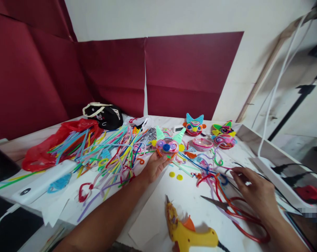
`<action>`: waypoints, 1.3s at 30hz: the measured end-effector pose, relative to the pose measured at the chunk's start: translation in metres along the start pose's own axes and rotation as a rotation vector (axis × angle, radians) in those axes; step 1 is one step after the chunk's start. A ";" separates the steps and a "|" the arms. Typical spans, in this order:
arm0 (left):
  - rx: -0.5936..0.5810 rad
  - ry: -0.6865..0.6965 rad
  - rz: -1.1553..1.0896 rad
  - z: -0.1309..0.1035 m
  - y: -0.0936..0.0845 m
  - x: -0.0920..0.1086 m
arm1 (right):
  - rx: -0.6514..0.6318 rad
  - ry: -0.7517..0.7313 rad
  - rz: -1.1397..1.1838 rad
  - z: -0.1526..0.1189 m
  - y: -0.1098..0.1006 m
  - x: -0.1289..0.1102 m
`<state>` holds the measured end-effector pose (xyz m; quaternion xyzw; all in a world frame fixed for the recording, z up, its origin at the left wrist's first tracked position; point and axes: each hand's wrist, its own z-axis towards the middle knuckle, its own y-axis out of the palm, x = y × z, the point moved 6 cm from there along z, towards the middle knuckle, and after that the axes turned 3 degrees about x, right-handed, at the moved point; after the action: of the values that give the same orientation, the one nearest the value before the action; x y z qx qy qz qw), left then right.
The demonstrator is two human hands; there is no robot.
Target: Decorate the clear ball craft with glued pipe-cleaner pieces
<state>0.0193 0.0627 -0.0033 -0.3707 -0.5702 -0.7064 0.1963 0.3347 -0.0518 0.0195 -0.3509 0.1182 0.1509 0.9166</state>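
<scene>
My left hand [155, 167] grips a pipe-cleaner animal face [166, 147] from below. It has pale green ears, purple eyes, a blue nose, yellow side pieces and an orange base. At the right, the bent fingers of my right hand [255, 183] are closed at the end of a thin pink pipe cleaner [223, 167]. Red-handled scissors [234, 211] lie just beneath that hand, blades pointing left. A yellow hot glue gun [192, 236] rests at the front, with a dark nozzle. Two yellow discs [175, 175] lie between my hands.
Loose pipe cleaners [119, 147] cover the left, some inside a red plastic bag [77, 131]. Finished animal faces [194, 125] and a pink ring [202, 144] stand at the back right. A black pouch [103, 115] is behind. A white power strip [281, 182] with cables lines the right edge.
</scene>
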 end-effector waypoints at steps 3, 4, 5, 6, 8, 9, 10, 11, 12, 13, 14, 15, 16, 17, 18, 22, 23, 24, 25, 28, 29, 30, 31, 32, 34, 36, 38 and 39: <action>0.006 0.007 -0.007 0.000 -0.001 0.000 | 0.007 -0.011 0.011 0.001 -0.001 -0.001; 0.007 0.006 -0.004 0.001 -0.001 0.000 | 0.004 -0.009 0.019 0.001 -0.001 -0.002; 0.006 0.004 -0.002 0.001 -0.002 0.000 | -0.001 -0.002 0.028 0.002 -0.001 -0.002; 0.005 0.002 0.000 0.001 -0.002 0.000 | -0.005 0.007 0.036 0.002 -0.001 -0.002; 0.002 0.001 -0.003 0.001 -0.003 0.000 | -0.010 0.028 0.044 0.002 -0.001 -0.002; 0.002 0.002 -0.007 0.001 -0.003 0.000 | -0.012 0.038 0.047 0.003 -0.001 -0.002; 0.004 0.004 -0.010 0.001 -0.003 0.001 | -0.012 0.044 0.051 0.003 -0.001 -0.003; 0.006 0.004 -0.011 0.001 -0.003 0.001 | -0.011 0.049 0.054 0.003 -0.002 -0.003; 0.008 0.005 -0.010 0.001 -0.003 0.001 | -0.011 0.050 0.056 0.004 -0.002 -0.004; 0.008 0.005 -0.009 0.001 -0.002 0.002 | -0.010 0.048 0.058 0.004 -0.002 -0.005; 0.006 0.005 -0.009 0.001 -0.002 0.002 | -0.007 0.042 0.059 0.004 -0.002 -0.006; 0.004 0.006 -0.011 0.001 -0.002 0.002 | -0.003 0.036 0.061 0.005 -0.002 -0.007; 0.001 0.007 -0.015 0.001 -0.001 0.002 | 0.000 0.028 0.062 0.005 -0.003 -0.008; -0.002 0.010 -0.020 0.001 -0.001 0.002 | 0.003 0.023 0.064 0.005 -0.003 -0.009; -0.004 0.013 -0.024 0.001 -0.001 0.002 | 0.005 0.021 0.067 0.005 -0.004 -0.009; -0.006 0.014 -0.030 0.000 -0.002 0.002 | -0.003 0.042 0.087 0.005 -0.004 -0.009; -0.005 0.012 -0.029 0.000 -0.003 0.003 | -0.007 0.047 0.094 0.004 -0.004 -0.009; -0.004 0.009 -0.026 0.000 -0.002 0.003 | -0.009 0.050 0.098 0.004 -0.004 -0.010; -0.007 0.008 -0.023 0.000 -0.002 0.004 | -0.009 0.052 0.098 0.005 -0.004 -0.011; -0.028 0.005 -0.017 0.001 0.000 0.005 | 0.013 0.049 0.076 0.006 -0.008 -0.017; -0.036 0.005 -0.017 0.001 0.001 0.005 | 0.023 0.044 0.069 0.006 -0.010 -0.019; -0.042 0.006 -0.015 0.001 0.002 0.005 | 0.031 0.037 0.061 0.007 -0.011 -0.022; -0.046 0.008 -0.012 0.001 0.002 0.005 | 0.037 0.028 0.053 0.007 -0.012 -0.025; -0.046 0.010 -0.008 0.000 0.003 0.006 | 0.043 0.015 0.043 0.008 -0.013 -0.028; -0.045 0.010 0.002 0.000 0.003 0.006 | 0.058 -0.017 0.022 0.007 -0.014 -0.034; -0.044 0.004 0.009 0.000 0.003 0.005 | 0.073 -0.051 0.009 0.006 -0.014 -0.040; -0.045 0.001 0.011 0.000 0.004 0.005 | 0.072 -0.079 0.009 0.004 -0.013 -0.046; -0.049 -0.001 0.011 0.000 0.004 0.005 | 0.064 -0.087 0.015 0.002 -0.012 -0.049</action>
<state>0.0187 0.0624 0.0031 -0.3788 -0.5508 -0.7189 0.1905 0.2941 -0.0685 0.0445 -0.3134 0.0855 0.1688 0.9306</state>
